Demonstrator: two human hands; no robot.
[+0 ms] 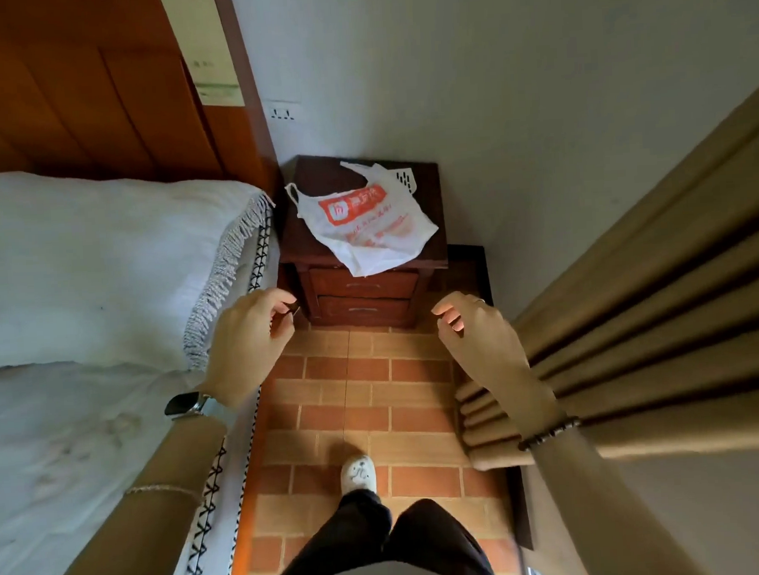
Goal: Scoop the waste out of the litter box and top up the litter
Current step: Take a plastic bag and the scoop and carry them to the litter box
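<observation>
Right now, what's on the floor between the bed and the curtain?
In the head view, brick-patterned floor, one white shoe, and at the far end a dark nightstand carrying a plastic bag.

White-and-orange bag [365, 222], dark-red nightstand [318, 242]

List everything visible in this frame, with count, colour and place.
bag: one, white with orange print, on the nightstand
scoop: one, white, slotted, partly under the bag
nightstand: one, dark brown, against the wall
bed: one, white cover, left
socket: one, white, on the wall
curtain: one, tan, right
floor: one, orange-brown brick tiles, underfoot
watch: one, dark, left wrist
bracelet: one, dark beads, right wrist
shoe: one, white, on the floor
left hand: one, empty, fingers loosely curled
right hand: one, empty, fingers loosely curled
</observation>
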